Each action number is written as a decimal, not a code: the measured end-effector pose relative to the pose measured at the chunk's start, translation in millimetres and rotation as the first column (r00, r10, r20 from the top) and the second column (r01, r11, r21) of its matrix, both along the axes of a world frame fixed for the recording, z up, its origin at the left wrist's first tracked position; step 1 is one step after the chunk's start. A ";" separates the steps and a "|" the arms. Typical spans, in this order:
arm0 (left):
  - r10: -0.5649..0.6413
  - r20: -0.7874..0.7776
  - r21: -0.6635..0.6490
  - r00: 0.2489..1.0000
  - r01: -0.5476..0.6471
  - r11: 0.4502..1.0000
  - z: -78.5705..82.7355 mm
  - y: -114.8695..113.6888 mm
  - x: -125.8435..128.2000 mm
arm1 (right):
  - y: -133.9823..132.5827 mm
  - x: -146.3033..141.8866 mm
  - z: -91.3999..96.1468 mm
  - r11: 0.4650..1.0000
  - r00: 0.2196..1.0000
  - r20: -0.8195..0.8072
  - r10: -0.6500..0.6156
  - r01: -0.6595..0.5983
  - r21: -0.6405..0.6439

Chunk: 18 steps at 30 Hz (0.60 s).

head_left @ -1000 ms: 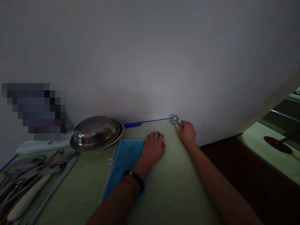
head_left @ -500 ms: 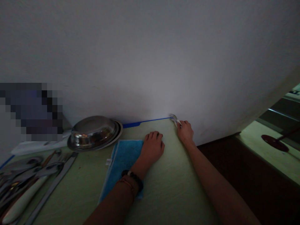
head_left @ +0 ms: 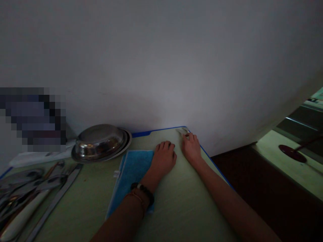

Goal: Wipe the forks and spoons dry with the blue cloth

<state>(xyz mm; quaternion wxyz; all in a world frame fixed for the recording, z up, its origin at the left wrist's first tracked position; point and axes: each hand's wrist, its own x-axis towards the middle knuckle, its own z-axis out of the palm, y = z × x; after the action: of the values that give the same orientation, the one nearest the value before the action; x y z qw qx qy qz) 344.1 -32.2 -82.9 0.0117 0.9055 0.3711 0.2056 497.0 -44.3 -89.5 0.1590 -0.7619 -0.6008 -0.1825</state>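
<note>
My right hand (head_left: 192, 148) is at the far right corner of the pale green tabletop. Its fingers are closed on metal forks (head_left: 179, 130), whose ends poke out past the fingertips near the blue edge; the handles are mostly hidden by the hand. My left hand (head_left: 165, 156) lies palm down with nothing visible in it, fingers loosely bent and a little apart. Beneath and beside its wrist is a folded blue cloth (head_left: 133, 171).
An upturned steel bowl (head_left: 99, 141) sits on plates against the wall. Spoons, knives and other utensils (head_left: 32, 195) are heaped at the left. Beyond the table's right edge is a dark gap, then another surface bearing a dark red round base (head_left: 292, 153).
My right hand has come down and left with the forks, from the wall side onto the table corner. The blue corner edge now shows. My left hand has stayed in place.
</note>
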 end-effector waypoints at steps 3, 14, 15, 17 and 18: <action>-0.004 -0.001 -0.002 1.000 0.004 1.000 0.9 0.0 -0.3 | -0.4 2.6 0.3 1.000 0.999 -0.045 -0.009 0.008 -0.013; 0.001 -0.001 -0.018 1.000 -0.001 1.000 -0.1 -0.2 0.1 | 4.0 4.7 5.7 0.997 0.996 -0.052 -0.075 0.075 0.016; 0.000 -0.001 -0.020 1.000 0.000 1.000 0.0 -0.3 0.1 | 5.1 5.8 5.9 0.997 0.996 -0.053 -0.078 0.079 0.016; -0.005 0.000 -0.024 1.000 0.005 1.000 0.6 -0.4 0.0 | 6.7 9.4 6.6 0.995 0.994 -0.068 -0.087 0.090 0.045; -0.006 0.000 -0.027 1.000 0.006 1.000 0.8 -0.4 -0.1 | 7.2 12.3 6.8 0.992 0.991 -0.092 -0.100 0.107 0.068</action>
<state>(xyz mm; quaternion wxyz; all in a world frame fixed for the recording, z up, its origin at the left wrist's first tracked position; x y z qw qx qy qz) 344.0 -32.5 -82.1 0.0245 0.9063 0.3710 0.2008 509.3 -37.1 -82.7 0.2033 -0.7931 -0.5458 -0.1781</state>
